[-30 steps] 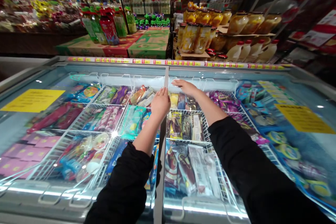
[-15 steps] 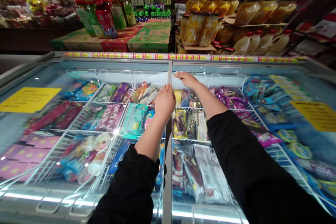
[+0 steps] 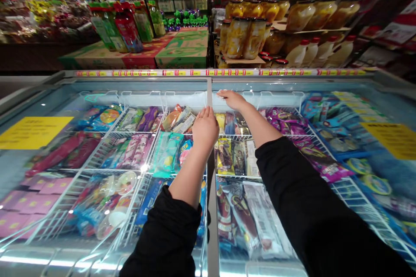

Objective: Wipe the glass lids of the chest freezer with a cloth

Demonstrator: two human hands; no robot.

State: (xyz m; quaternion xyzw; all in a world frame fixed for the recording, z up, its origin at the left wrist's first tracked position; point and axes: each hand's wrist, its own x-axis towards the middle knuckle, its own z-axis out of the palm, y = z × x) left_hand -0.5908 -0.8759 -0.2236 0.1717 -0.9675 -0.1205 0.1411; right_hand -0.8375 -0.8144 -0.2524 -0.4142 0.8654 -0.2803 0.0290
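My left hand [image 3: 205, 133] lies flat with fingers stretched forward, over the grey centre strip [image 3: 212, 207] of a glass-topped freezer. Farther forward, just right of that strip, my right hand [image 3: 233, 100] reaches out with extended fingers pointing left, over the glass. A small pale patch shows by its fingertips; I cannot tell what it is. Beneath the glass, white wire baskets [image 3: 143, 173] contain wrapped ice creams. A teal packet [image 3: 166, 153] lies left of my left hand, and a yellow-brown ice cream packet [image 3: 224, 156] lies below my right forearm.
Yellow notices [image 3: 35, 132] are stuck on the glass at both sides. Price labels [image 3: 224, 72] run along the freezer's back edge. Behind it stand bottles [image 3: 128, 28] on printed cartons [image 3: 182, 47], and jars of yellow fruit [image 3: 240, 37]. Pink boxes [image 3: 35, 203] fill the left basket.
The view has tilted slightly, so the back edge and goods sit a little lower. Both hands stay in nearly the same places, fingers still stretched out.
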